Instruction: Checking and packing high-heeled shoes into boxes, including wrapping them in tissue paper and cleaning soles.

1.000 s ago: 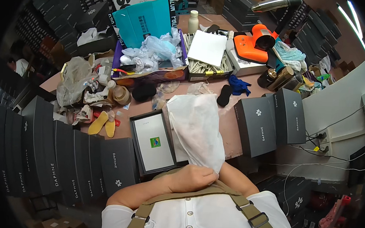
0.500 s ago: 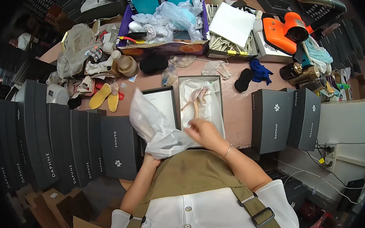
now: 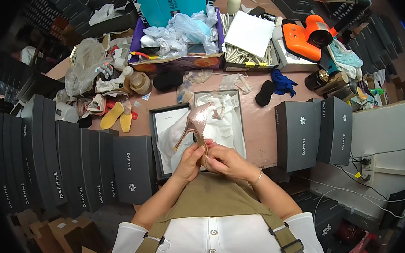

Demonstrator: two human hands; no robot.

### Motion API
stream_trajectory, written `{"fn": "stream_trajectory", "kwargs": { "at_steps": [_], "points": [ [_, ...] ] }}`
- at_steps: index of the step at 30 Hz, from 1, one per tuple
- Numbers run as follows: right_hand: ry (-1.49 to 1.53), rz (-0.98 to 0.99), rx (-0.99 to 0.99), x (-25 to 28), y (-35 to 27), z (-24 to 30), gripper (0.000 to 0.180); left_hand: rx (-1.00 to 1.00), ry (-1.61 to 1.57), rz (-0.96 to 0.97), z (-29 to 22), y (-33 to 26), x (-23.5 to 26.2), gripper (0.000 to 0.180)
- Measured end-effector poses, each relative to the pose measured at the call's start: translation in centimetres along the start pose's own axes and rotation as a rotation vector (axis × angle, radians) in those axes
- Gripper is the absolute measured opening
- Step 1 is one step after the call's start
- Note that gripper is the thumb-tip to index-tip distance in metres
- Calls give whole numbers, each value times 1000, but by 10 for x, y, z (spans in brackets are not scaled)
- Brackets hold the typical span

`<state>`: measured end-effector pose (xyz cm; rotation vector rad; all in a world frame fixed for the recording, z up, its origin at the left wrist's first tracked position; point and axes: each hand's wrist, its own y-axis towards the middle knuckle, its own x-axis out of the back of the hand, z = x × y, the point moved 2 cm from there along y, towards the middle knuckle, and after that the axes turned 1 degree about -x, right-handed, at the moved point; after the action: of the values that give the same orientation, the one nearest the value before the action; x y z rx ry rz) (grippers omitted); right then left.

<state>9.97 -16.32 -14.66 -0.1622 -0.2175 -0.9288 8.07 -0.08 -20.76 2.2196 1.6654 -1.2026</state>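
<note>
A rose-gold glittery high-heeled shoe (image 3: 199, 116) is held up in front of me, its slim heel slanting down to the left. My left hand (image 3: 190, 161) grips it near the lower end, fingers closed. My right hand (image 3: 228, 161) pinches the same end from the other side. Behind the shoe stands an open grey shoe box (image 3: 243, 124) lined with white tissue paper (image 3: 229, 123). Thin straps show over the tissue; whether they belong to the held shoe or another, I cannot tell. Crumpled white wrapping (image 3: 168, 136) lies on the box lid (image 3: 158, 116) at the left.
Stacked grey shoe boxes (image 3: 134, 168) line the left, and more boxes (image 3: 298, 133) stand at the right. Along the back are a purple box (image 3: 138, 32) of crumpled wrapping, a carton of white sticks (image 3: 238, 51) and an orange device (image 3: 302, 42). Yellow insoles (image 3: 112, 115) lie at the left.
The white wrapping has left my left hand and lies on the lid. Both hands have come together on the shoe, which is now raised in front of the box.
</note>
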Motion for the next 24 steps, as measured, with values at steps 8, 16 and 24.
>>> {"fn": "stream_trajectory", "kwargs": {
  "at_steps": [8,16,24],
  "points": [
    [1142,40,-227,14,-68,4,111,-783,1820,597,-98,-22,-65,17],
    [1061,-43,-461,15,-127,-16,86,-837,1848,1069,-55,0,-101,11],
    [806,-98,-433,56,-176,-26,91,-806,1452,102,-34,103,-97,57]
  ]
}}
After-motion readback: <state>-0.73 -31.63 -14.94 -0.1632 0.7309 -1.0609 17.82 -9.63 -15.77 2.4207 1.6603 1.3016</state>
